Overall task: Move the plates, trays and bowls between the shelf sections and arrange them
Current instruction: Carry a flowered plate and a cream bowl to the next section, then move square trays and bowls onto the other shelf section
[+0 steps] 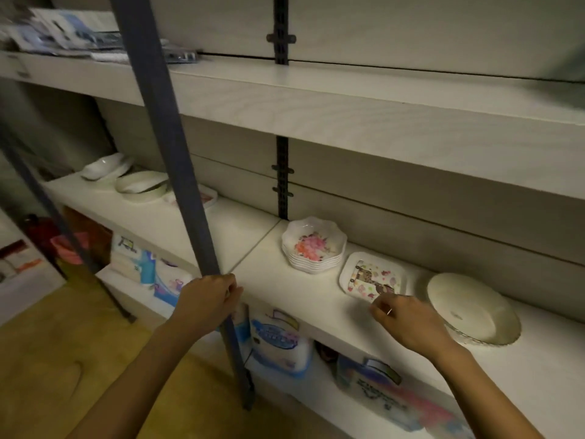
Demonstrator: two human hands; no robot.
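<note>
Head view. Middle shelf, right section: a stack of scalloped bowls, nested, sits by the joint between sections. The top bowl shows a pink flower print inside. Just beside it a square tray with a giraffe print lies flat. A round white plate sits further right, near the front edge.

Left section, toward the back: white dishes, an oval white bowl, and a printed tray half hidden by the post.

Left hand: fingers wrapped round the grey upright post at the shelf's front edge. Right hand: fingers curled at the square tray's near edge; cannot tell whether it has hold. Lower shelf: paper packs.
</note>
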